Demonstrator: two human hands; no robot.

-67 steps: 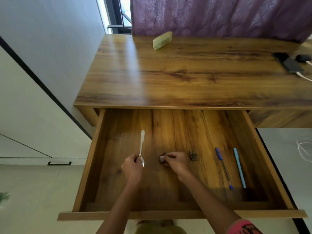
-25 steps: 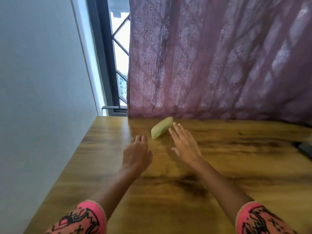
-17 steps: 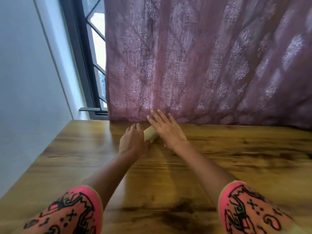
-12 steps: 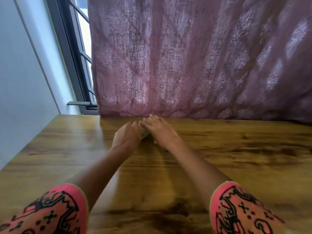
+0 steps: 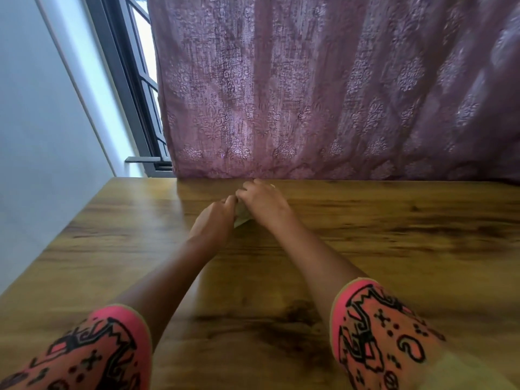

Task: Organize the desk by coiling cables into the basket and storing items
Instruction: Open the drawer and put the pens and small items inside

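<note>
A pale yellow-green case lies at the far edge of the wooden desk, close to the curtain. Only a small sliver of it shows between my hands. My left hand closes on its near end, fingers curled over it. My right hand covers its far part, fingers bent down around it. Both arms reach straight forward across the desk top.
A purple patterned curtain hangs right behind the desk's back edge. A dark window frame and a pale wall stand to the left. The desk's left edge runs diagonally at the lower left.
Both hands left the open drawer, reached across the desk top and closed on the case. The view has tilted up to the curtain; the drawer is out of sight.
</note>
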